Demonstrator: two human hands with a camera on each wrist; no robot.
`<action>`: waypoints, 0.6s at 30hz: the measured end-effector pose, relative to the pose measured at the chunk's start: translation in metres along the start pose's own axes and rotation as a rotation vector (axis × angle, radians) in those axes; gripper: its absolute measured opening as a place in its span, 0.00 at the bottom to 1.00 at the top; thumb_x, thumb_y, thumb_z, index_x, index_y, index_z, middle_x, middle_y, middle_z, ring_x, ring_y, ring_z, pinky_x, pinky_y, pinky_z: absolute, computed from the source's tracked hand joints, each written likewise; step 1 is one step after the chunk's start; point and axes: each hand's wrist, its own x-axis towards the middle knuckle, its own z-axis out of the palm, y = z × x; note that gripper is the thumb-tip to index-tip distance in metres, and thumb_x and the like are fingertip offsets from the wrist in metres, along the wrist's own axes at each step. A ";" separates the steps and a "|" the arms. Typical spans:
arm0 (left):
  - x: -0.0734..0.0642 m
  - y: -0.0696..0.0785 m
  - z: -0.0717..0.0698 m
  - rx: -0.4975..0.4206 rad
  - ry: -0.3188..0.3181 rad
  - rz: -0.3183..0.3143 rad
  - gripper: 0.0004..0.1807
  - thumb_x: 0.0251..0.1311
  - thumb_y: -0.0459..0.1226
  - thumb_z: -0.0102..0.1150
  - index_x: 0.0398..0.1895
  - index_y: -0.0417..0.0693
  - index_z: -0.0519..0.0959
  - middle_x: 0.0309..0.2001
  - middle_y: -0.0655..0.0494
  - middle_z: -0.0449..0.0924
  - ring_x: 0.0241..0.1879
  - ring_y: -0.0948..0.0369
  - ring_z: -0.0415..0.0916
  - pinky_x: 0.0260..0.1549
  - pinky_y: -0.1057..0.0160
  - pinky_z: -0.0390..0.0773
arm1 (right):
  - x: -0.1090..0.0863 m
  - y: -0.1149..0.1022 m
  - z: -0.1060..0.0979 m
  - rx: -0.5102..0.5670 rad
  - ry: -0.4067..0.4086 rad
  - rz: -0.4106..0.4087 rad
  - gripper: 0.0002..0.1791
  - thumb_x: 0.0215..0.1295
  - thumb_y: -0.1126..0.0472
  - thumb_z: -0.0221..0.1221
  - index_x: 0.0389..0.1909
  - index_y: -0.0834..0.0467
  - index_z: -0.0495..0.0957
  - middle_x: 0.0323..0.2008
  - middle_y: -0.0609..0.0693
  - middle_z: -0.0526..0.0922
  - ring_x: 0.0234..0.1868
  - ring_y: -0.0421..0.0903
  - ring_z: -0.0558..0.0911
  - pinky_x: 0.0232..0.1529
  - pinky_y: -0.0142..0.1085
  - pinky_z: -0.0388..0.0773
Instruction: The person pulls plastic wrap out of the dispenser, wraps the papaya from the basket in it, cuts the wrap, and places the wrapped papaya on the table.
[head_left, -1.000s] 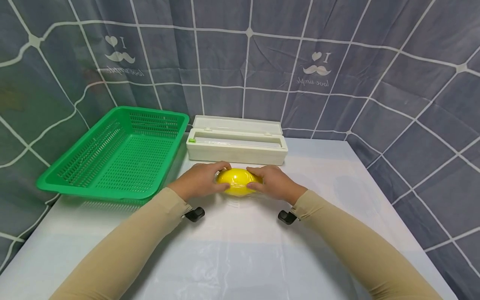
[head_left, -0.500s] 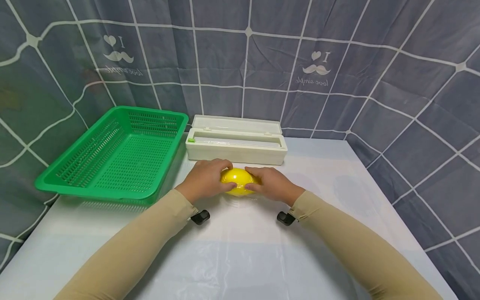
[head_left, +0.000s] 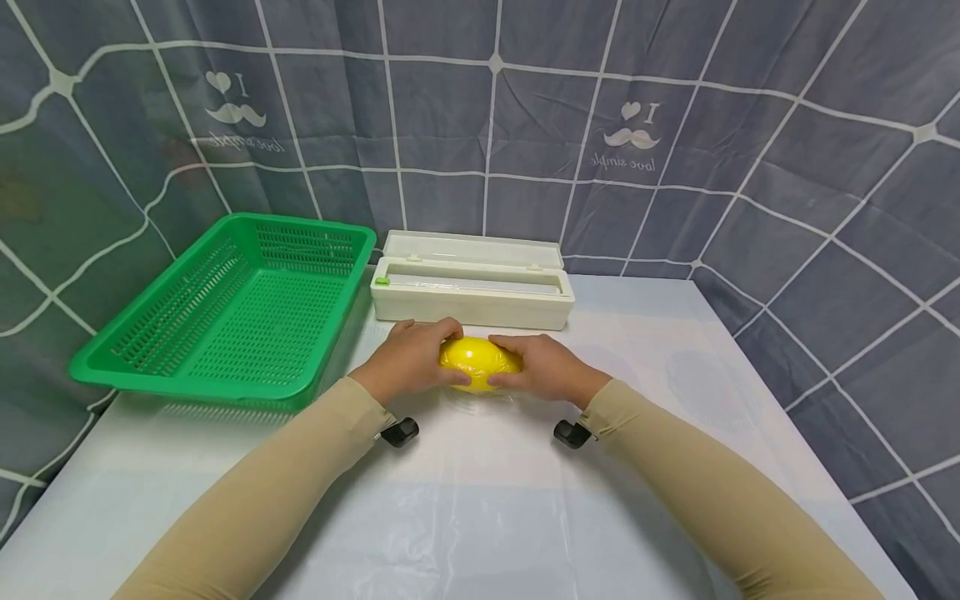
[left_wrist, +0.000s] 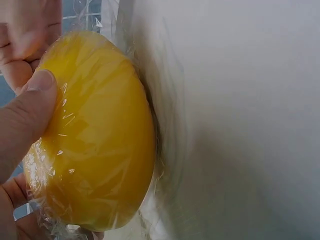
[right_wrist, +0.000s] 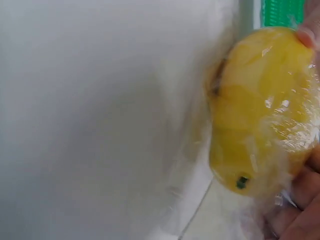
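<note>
A smooth yellow mango (head_left: 480, 360), wrapped in clear cling film, is held between both hands close over the white table. My left hand (head_left: 408, 358) grips its left end, thumb on the near side and fingers on the far side. Around the right end, my right hand (head_left: 551, 367) holds it the same way. In the left wrist view, the film lies wrinkled and shiny over the mango (left_wrist: 100, 135), with loose film bunched at its lower end. The right wrist view shows a small dark green stem spot on the mango (right_wrist: 260, 110).
Behind the hands stands a white cling film box (head_left: 472, 308), lid raised, a roll inside and a green slider at its left. A green perforated basket (head_left: 322, 350) sits at the left. Grey checked curtain (head_left: 442, 108) surrounds the white table (head_left: 480, 517).
My left hand has shifted slightly right along the mango, and its thumb has slid down and left. The right thumb has moved a little lower. The box and basket stay put.
</note>
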 end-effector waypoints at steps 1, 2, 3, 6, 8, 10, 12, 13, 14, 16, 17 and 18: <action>0.000 0.000 0.000 -0.001 -0.003 -0.002 0.33 0.55 0.55 0.79 0.57 0.52 0.74 0.52 0.55 0.88 0.50 0.56 0.83 0.72 0.37 0.61 | 0.000 -0.001 0.000 0.006 0.000 0.005 0.39 0.70 0.46 0.68 0.77 0.57 0.70 0.66 0.55 0.83 0.52 0.47 0.82 0.61 0.46 0.79; 0.000 0.000 0.001 -0.004 -0.007 -0.008 0.34 0.55 0.55 0.79 0.58 0.51 0.74 0.52 0.55 0.87 0.49 0.56 0.82 0.72 0.38 0.61 | -0.001 -0.002 0.000 0.006 0.003 0.007 0.39 0.70 0.45 0.68 0.76 0.57 0.70 0.66 0.55 0.83 0.52 0.47 0.82 0.61 0.46 0.79; 0.000 0.000 0.001 -0.007 -0.011 -0.016 0.35 0.56 0.55 0.78 0.59 0.51 0.73 0.53 0.55 0.87 0.50 0.56 0.82 0.73 0.38 0.61 | -0.001 -0.002 0.000 0.005 0.007 0.013 0.38 0.71 0.45 0.67 0.76 0.57 0.71 0.65 0.55 0.84 0.52 0.47 0.82 0.61 0.46 0.79; 0.001 -0.002 0.003 -0.009 -0.020 -0.035 0.41 0.56 0.56 0.78 0.66 0.48 0.72 0.58 0.53 0.86 0.54 0.54 0.83 0.75 0.38 0.59 | 0.000 -0.004 0.002 -0.008 0.021 0.021 0.37 0.71 0.45 0.67 0.76 0.56 0.72 0.64 0.55 0.85 0.52 0.48 0.83 0.60 0.46 0.79; 0.000 -0.004 0.005 -0.007 -0.027 -0.043 0.43 0.57 0.57 0.77 0.70 0.46 0.72 0.62 0.52 0.84 0.59 0.52 0.82 0.75 0.38 0.58 | 0.000 -0.004 0.004 -0.015 0.029 0.018 0.37 0.71 0.45 0.67 0.75 0.57 0.72 0.62 0.54 0.86 0.51 0.48 0.83 0.59 0.46 0.79; 0.000 -0.005 0.006 -0.007 -0.029 -0.041 0.45 0.57 0.57 0.76 0.73 0.46 0.72 0.66 0.51 0.82 0.64 0.52 0.80 0.76 0.36 0.58 | 0.000 -0.004 0.004 -0.011 0.036 0.015 0.36 0.71 0.46 0.67 0.75 0.57 0.73 0.61 0.54 0.86 0.51 0.48 0.83 0.59 0.45 0.79; -0.001 -0.006 0.005 -0.002 -0.029 -0.033 0.43 0.58 0.57 0.75 0.73 0.48 0.74 0.67 0.52 0.81 0.66 0.52 0.78 0.75 0.34 0.57 | 0.000 -0.003 0.004 -0.008 0.041 0.010 0.36 0.71 0.46 0.68 0.74 0.57 0.73 0.60 0.53 0.86 0.51 0.48 0.83 0.59 0.45 0.79; -0.002 -0.007 0.005 -0.002 -0.028 -0.027 0.43 0.58 0.58 0.75 0.72 0.48 0.75 0.67 0.52 0.81 0.67 0.52 0.78 0.75 0.34 0.58 | 0.000 -0.003 0.004 -0.007 0.043 0.006 0.36 0.70 0.46 0.68 0.74 0.57 0.73 0.60 0.53 0.86 0.50 0.48 0.83 0.59 0.46 0.80; -0.003 -0.007 0.004 -0.003 -0.026 -0.023 0.42 0.59 0.58 0.74 0.73 0.49 0.75 0.68 0.51 0.80 0.68 0.51 0.77 0.75 0.34 0.58 | 0.000 -0.003 0.004 -0.009 0.045 0.006 0.35 0.70 0.47 0.68 0.74 0.57 0.73 0.60 0.54 0.86 0.51 0.48 0.83 0.60 0.46 0.80; -0.004 -0.007 0.004 -0.001 -0.022 -0.016 0.41 0.62 0.59 0.71 0.73 0.49 0.75 0.69 0.51 0.79 0.70 0.51 0.75 0.75 0.35 0.58 | -0.001 -0.003 0.005 -0.010 0.051 0.007 0.35 0.70 0.47 0.68 0.73 0.57 0.74 0.60 0.54 0.86 0.51 0.48 0.83 0.60 0.46 0.80; -0.004 -0.007 0.004 0.001 -0.022 -0.016 0.40 0.63 0.59 0.69 0.73 0.49 0.75 0.69 0.50 0.79 0.71 0.51 0.74 0.74 0.36 0.59 | 0.000 -0.002 0.005 -0.012 0.052 0.010 0.35 0.70 0.47 0.68 0.73 0.57 0.74 0.60 0.54 0.86 0.51 0.48 0.84 0.60 0.46 0.80; -0.004 -0.007 0.004 -0.004 -0.022 -0.016 0.39 0.65 0.59 0.68 0.73 0.49 0.74 0.70 0.51 0.79 0.70 0.51 0.75 0.74 0.37 0.60 | -0.001 -0.002 0.006 -0.009 0.053 0.014 0.35 0.70 0.47 0.67 0.73 0.57 0.73 0.60 0.54 0.86 0.51 0.48 0.84 0.60 0.47 0.80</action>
